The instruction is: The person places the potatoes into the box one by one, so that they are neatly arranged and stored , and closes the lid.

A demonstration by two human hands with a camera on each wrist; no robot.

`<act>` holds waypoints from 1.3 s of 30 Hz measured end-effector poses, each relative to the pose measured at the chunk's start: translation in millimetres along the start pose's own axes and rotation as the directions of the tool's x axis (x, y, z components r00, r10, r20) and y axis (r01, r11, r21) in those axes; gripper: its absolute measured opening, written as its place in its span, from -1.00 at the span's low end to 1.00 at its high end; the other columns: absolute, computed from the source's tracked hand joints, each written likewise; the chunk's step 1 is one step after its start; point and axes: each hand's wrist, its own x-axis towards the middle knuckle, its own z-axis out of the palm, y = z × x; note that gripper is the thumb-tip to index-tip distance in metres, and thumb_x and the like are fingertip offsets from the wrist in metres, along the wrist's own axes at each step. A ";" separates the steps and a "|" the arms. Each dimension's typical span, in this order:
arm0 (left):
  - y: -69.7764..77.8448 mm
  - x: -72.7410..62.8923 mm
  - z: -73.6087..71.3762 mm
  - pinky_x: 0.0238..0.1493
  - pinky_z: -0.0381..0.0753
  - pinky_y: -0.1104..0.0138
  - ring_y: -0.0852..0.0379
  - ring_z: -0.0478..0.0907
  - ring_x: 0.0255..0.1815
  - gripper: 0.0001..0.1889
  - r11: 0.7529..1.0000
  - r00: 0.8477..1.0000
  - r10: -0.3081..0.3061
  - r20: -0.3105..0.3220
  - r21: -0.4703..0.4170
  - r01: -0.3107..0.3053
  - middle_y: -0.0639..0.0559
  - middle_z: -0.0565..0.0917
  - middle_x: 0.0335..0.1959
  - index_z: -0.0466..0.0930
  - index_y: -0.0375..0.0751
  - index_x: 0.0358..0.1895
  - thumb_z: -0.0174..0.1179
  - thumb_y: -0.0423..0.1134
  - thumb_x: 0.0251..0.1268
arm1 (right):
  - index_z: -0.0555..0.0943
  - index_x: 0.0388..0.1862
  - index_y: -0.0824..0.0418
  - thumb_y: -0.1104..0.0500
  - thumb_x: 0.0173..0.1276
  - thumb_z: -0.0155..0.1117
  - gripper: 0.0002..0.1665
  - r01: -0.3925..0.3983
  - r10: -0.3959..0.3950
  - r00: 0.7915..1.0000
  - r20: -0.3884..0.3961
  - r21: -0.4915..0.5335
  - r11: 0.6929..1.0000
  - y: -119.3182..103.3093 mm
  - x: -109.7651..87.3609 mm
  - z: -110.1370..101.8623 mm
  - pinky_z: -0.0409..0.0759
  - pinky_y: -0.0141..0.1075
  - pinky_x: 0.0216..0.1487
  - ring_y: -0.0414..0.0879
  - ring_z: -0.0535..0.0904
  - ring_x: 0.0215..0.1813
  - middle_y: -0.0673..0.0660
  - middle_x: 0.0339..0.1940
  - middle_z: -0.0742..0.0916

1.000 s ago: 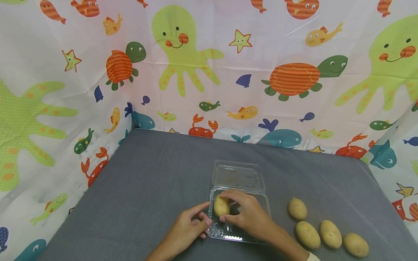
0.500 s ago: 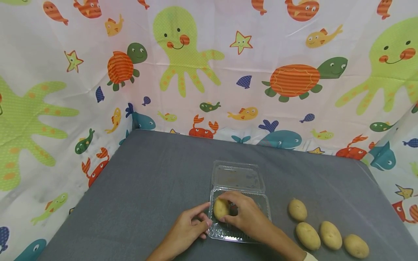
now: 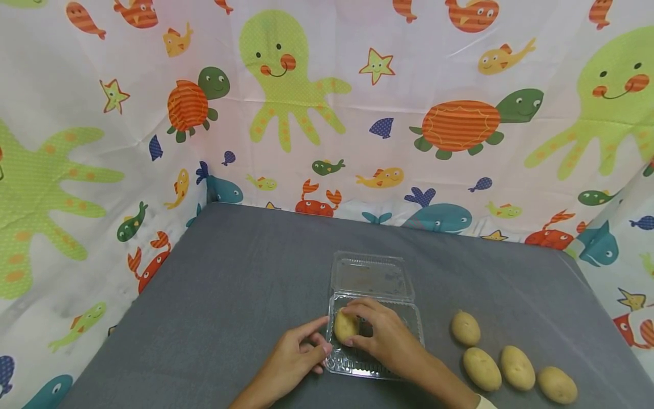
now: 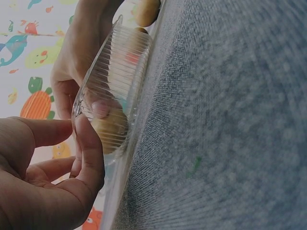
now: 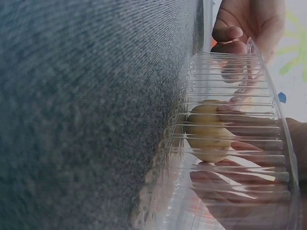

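A clear plastic clamshell container point(image 3: 357, 372) stands on the grey cloth, its lid point(image 3: 373, 278) folded back. My left hand point(image 3: 293, 355) pinches the left rim between thumb and finger, plain in the left wrist view. Inside the tray, at its left end, is a potato point(image 3: 346, 327). My right hand point(image 3: 390, 335) reaches in from the right and grips that potato with thumb and fingers. Through the ribbed wall the right wrist view shows the same potato point(image 5: 208, 134), low in the tray. Whether it touches the bottom is hard to tell.
Several loose potatoes lie right of the container, the nearest potato point(image 3: 465, 328) just beyond my right forearm and another potato point(image 3: 557, 384) farthest right. A white curtain point(image 3: 347, 74) printed with sea animals hangs around the back and sides of the cloth-covered table point(image 3: 245, 272).
Very little differs. My right hand and the potato have shifted only slightly within the tray, and my left hand keeps its place on the rim.
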 end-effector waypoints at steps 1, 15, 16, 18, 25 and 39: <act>-0.1 -0.1 -0.1 -0.28 0.79 0.39 0.20 0.68 -0.32 -0.37 1.000 1.000 -0.001 0.000 -0.002 0.001 -0.06 0.64 -0.17 0.33 -0.44 0.56 0.28 -0.29 0.55 | 0.72 0.20 0.20 0.17 0.12 0.72 -0.36 0.011 -0.011 1.000 -0.005 -0.005 1.000 0.2 -0.3 0.1 0.78 -0.09 0.18 0.05 0.71 0.24 0.14 0.24 0.73; -0.6 0.2 0.6 -0.30 0.78 0.40 0.21 0.67 -0.35 -0.37 1.000 1.000 0.007 -0.006 -0.010 -0.007 -0.07 0.64 -0.18 0.34 -0.42 0.56 0.30 -0.31 0.54 | 0.71 0.21 0.20 0.21 0.11 0.71 -0.35 0.036 -0.032 0.998 -0.058 0.068 0.997 4.7 -3.5 -3.4 0.83 -0.22 -0.12 0.03 0.73 0.15 0.12 0.22 0.74; -0.7 0.3 0.8 -0.30 0.78 0.40 0.21 0.67 -0.35 -0.37 1.000 1.000 0.008 -0.007 -0.009 -0.008 -0.07 0.64 -0.18 0.34 -0.42 0.56 0.30 -0.31 0.53 | 0.71 0.21 0.19 0.20 0.11 0.72 -0.35 0.027 -0.022 0.998 -0.061 0.072 0.997 4.9 -4.2 -4.7 0.82 -0.24 -0.13 0.02 0.73 0.14 0.11 0.22 0.75; -0.9 0.2 1.0 -0.31 0.78 0.40 0.21 0.67 -0.36 -0.37 1.000 1.000 0.009 -0.009 -0.005 -0.009 -0.07 0.64 -0.18 0.35 -0.42 0.55 0.30 -0.31 0.53 | 0.70 0.22 0.18 0.18 0.11 0.71 -0.34 0.009 -0.003 0.998 -0.062 0.089 0.996 5.1 -5.4 -7.5 0.83 -0.25 -0.12 0.02 0.72 0.15 0.11 0.22 0.75; -0.7 -0.2 1.1 -0.31 0.79 0.39 0.21 0.68 -0.36 -0.36 1.000 1.000 0.019 -0.016 0.006 -0.019 -0.08 0.64 -0.17 0.34 -0.44 0.55 0.31 -0.32 0.51 | 0.68 0.29 0.13 0.14 0.19 0.68 -0.34 -0.080 0.090 0.994 -0.067 0.130 0.988 8.6 -10.1 -19.7 0.82 -0.27 -0.09 0.03 0.74 0.09 0.07 0.18 0.76; 0.3 -2.2 2.7 -0.31 0.79 0.39 0.23 0.67 -0.38 -0.35 0.999 0.999 0.030 -0.029 0.020 -0.029 -0.08 0.64 -0.18 0.35 -0.45 0.54 0.33 -0.32 0.48 | 0.69 0.28 0.07 0.15 0.16 0.69 -0.33 -0.099 0.115 0.971 -0.208 0.087 0.991 16.3 -31.5 -45.8 0.82 -0.27 -0.18 -0.01 0.76 0.01 0.00 0.12 0.76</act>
